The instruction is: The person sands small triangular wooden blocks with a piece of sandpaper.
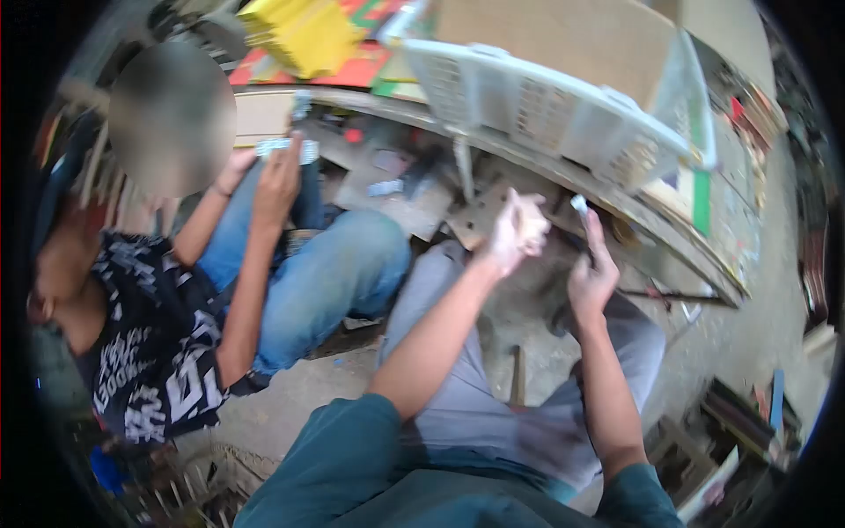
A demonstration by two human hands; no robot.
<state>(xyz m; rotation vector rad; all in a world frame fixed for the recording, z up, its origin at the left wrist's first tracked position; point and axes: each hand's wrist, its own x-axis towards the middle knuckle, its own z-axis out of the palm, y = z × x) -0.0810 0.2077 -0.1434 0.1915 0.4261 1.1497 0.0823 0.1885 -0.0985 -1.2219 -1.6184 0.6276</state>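
Note:
My left hand [510,236] is raised over my lap, its fingers curled around a pale beige piece [532,225] that motion blur hides in part. To its right, my right hand [593,275] points upward with the fingers pressed together. A small whitish-blue piece [579,203] shows at its fingertips, too blurred to name. The two hands are apart, in front of the table edge and below the plastic basket.
A white plastic basket [546,106] holding brown board stands on the table [704,255]. Yellow stacked pieces [304,35] lie farther left. Close on my left sits a co-worker [167,326] holding a pale blue-white piece [286,150]. Wood scraps [739,414] lie at lower right.

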